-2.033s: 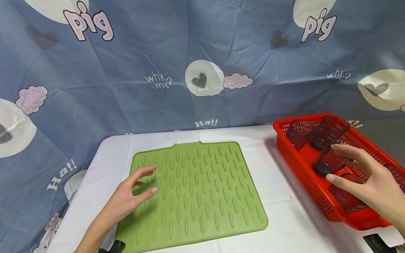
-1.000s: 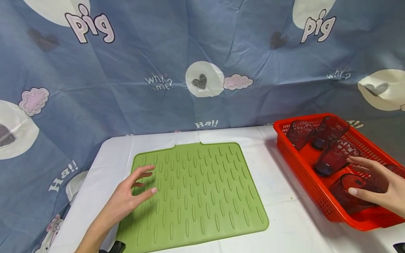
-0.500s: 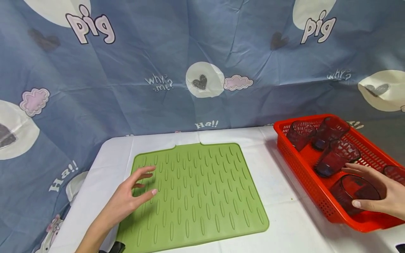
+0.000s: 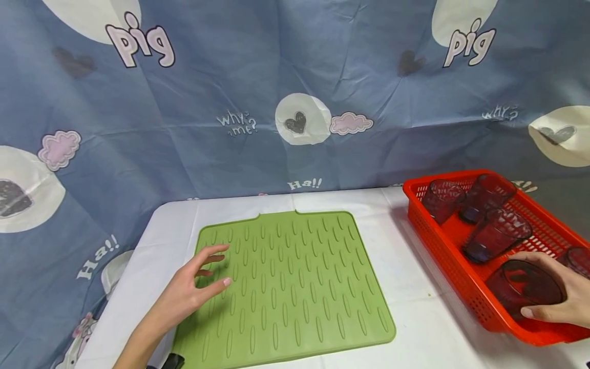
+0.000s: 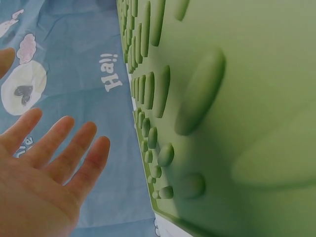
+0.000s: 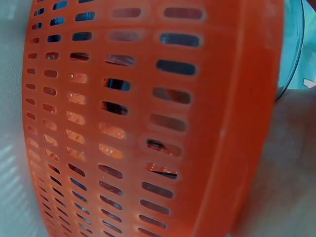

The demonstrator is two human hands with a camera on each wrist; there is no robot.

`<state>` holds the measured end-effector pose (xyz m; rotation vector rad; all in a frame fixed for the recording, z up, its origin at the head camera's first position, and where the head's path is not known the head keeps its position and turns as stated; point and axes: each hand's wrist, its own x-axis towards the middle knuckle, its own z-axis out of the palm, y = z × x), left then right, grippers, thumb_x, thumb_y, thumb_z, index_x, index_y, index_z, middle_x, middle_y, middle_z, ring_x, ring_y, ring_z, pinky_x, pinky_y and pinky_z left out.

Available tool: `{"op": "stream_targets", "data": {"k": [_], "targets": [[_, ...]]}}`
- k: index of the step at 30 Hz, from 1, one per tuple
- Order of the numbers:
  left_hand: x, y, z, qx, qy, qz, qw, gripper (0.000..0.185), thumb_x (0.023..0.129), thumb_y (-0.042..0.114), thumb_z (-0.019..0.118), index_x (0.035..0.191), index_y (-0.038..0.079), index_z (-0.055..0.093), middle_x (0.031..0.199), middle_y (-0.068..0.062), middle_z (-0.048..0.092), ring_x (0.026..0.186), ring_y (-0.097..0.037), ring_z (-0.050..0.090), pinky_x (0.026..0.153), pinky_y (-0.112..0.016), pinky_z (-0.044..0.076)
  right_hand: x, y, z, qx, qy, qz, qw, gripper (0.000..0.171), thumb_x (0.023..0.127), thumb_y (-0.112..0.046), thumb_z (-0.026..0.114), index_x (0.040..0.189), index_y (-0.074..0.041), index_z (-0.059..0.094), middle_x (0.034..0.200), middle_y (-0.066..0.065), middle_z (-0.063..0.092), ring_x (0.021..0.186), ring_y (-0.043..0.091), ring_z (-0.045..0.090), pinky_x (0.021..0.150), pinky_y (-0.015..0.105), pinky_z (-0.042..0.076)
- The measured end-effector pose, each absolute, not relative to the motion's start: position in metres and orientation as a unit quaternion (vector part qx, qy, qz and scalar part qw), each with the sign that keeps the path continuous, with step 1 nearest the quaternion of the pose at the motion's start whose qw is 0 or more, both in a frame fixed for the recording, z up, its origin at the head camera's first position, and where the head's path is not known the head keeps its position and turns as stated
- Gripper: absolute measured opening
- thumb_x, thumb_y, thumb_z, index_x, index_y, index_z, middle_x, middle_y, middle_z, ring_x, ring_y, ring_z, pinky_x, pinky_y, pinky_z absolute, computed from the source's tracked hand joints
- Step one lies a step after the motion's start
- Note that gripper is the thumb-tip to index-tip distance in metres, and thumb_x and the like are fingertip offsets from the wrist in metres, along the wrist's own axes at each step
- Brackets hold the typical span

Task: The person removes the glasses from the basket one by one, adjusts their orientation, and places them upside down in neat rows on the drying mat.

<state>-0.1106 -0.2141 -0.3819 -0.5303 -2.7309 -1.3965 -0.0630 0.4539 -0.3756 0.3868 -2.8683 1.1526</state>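
Note:
At the near end of a red basket [image 4: 454, 274], my right hand [image 4: 564, 297] curls round a clear drinking glass [image 4: 509, 294], thumb on the near side and fingers behind. The right wrist view is mostly filled by the basket's slotted wall [image 6: 207, 123]; a bit of the glass rim [image 6: 295, 54] and part of the hand [image 6: 276, 163] show past its edge. My left hand [image 4: 186, 287] hovers over the left side of a green ribbed mat [image 4: 295, 277], fingers spread and loosely bent, holding nothing. In the left wrist view its fingers [image 5: 64, 148] are apart from the mat.
Several more glasses stand or lean in the basket, including a tilted one [image 4: 498, 233] beside my right hand and another [image 4: 578, 260] at the right edge. A white cloth [image 4: 405, 287] covers the table. A blue printed curtain [image 4: 258, 164] hangs behind.
My right hand has moved down and back from above the tilted glass to the nearest glass and closed round it. The left hand stays in place. The head view has shifted slightly.

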Motion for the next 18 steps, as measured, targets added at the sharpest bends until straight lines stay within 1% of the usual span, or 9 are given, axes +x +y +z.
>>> {"op": "stream_targets", "data": {"k": [5, 9, 14, 18], "targets": [[-0.1113, -0.2153, -0.3817, -0.168, -0.876, -0.452, 0.012, 0.059, 0.092, 0.022, 0.071, 0.144, 0.030, 0.044, 0.144, -0.003, 0.048, 0.123, -0.031, 0.051, 0.090, -0.054, 0.048, -0.0624, 0.4535, -0.3790, 0.119, -0.925, 0.358, 0.042, 0.093, 0.068, 0.013, 0.080, 0.132, -0.037, 0.035, 0.113, -0.031, 0.048, 0.095, -0.013, 0.052, 0.061, 0.022, 0.053], [-0.1118, -0.2168, -0.3819, -0.171, -0.875, -0.452, 0.016, 0.059, 0.092, 0.022, 0.072, 0.143, 0.030, 0.044, 0.144, -0.001, 0.048, 0.123, -0.029, 0.052, 0.090, -0.053, 0.048, -0.0630, 0.4525, -0.3800, 0.111, -0.926, 0.358, 0.055, 0.092, 0.067, 0.013, 0.081, 0.132, -0.035, 0.036, 0.112, -0.030, 0.050, 0.094, -0.013, 0.053, 0.061, 0.021, 0.053], [-0.1118, -0.2181, -0.3827, -0.175, -0.874, -0.454, 0.017, 0.058, 0.092, 0.022, 0.071, 0.143, 0.030, 0.044, 0.144, 0.002, 0.048, 0.125, -0.026, 0.051, 0.091, -0.053, 0.048, -0.0629, 0.4521, -0.3790, 0.105, -0.923, 0.366, 0.057, 0.089, 0.067, 0.013, 0.081, 0.131, -0.032, 0.038, 0.112, -0.027, 0.052, 0.094, -0.011, 0.055, 0.061, 0.021, 0.054], [-0.1133, -0.2193, -0.3840, -0.180, -0.871, -0.457, 0.021, 0.058, 0.092, 0.020, 0.072, 0.142, 0.029, 0.045, 0.143, 0.004, 0.048, 0.124, -0.026, 0.051, 0.090, -0.049, 0.050, -0.0638, 0.4537, -0.3790, 0.102, -0.926, 0.358, 0.058, 0.087, 0.069, 0.010, 0.082, 0.136, -0.023, 0.040, 0.115, -0.027, 0.050, 0.095, -0.011, 0.055, 0.062, 0.023, 0.055]]}}
